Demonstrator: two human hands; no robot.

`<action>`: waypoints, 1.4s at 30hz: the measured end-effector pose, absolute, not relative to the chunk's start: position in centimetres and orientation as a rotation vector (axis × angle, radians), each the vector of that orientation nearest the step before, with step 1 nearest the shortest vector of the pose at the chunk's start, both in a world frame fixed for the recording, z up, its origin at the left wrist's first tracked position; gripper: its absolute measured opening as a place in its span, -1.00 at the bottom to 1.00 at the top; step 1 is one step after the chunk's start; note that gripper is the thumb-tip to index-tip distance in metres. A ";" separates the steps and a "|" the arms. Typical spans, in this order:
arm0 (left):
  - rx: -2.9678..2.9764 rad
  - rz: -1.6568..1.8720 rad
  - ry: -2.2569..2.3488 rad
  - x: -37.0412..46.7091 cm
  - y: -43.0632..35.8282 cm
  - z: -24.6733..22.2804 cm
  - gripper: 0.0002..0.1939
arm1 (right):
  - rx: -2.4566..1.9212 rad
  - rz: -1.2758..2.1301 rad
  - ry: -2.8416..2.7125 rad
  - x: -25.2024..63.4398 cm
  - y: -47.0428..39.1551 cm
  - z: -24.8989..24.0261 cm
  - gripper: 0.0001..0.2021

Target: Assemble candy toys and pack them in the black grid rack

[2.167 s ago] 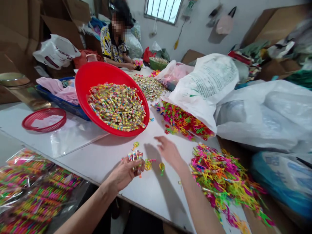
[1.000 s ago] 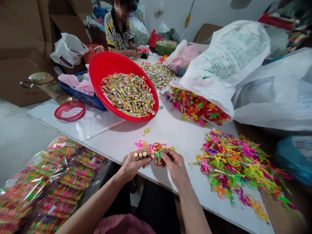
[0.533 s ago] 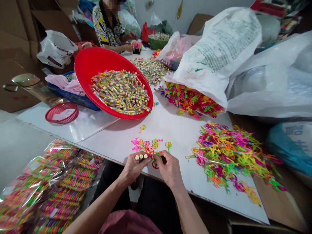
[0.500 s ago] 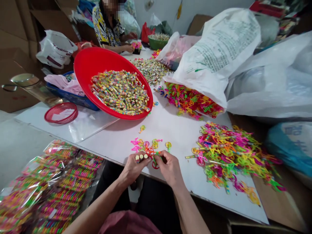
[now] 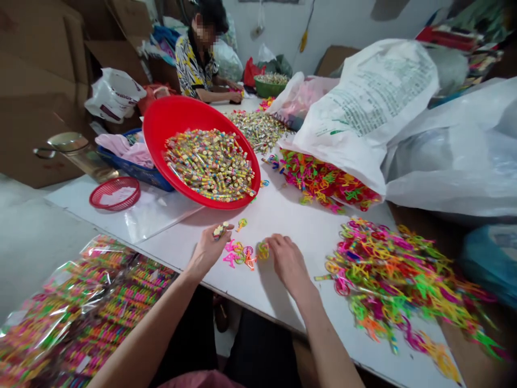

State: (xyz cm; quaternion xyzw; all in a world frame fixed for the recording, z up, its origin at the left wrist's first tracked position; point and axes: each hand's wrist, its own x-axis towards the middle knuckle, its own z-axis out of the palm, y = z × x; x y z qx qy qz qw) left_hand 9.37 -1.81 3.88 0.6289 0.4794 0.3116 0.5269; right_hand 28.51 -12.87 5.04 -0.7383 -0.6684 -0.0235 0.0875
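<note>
My left hand (image 5: 208, 248) is closed round several short patterned sticks (image 5: 221, 230) with pale ends, held near the red basin's lower edge. My right hand (image 5: 286, 260) has its fingertips at a yellow-green plastic piece (image 5: 263, 250) above the white table (image 5: 307, 302). Between my hands lie small plastic pieces, a pink one (image 5: 231, 253) and an orange-red one (image 5: 250, 258) among them. A further yellow-green piece (image 5: 241, 223) lies just beyond my left hand. The tilted red basin (image 5: 159, 121) holds a heap of the same patterned sticks.
A colourful heap (image 5: 388, 275) covers the table's right side. Behind it a white sack (image 5: 363, 102) spills plastic pieces. A red basket (image 5: 115, 194) and a metal-lidded jar (image 5: 76, 153) stand left. Packed bags (image 5: 97, 302) lie lower left. A person (image 5: 197, 64) sits across the table.
My hands have moved apart, the left with its sticks toward the basin. The orange-red piece that was at my fingers now lies on the table. The whole view has shifted.
</note>
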 end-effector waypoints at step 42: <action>1.368 0.529 0.925 15.0 -7.4 5.1 -0.66 | -1.684 0.425 -1.031 25.8 -17.5 5.7 -0.70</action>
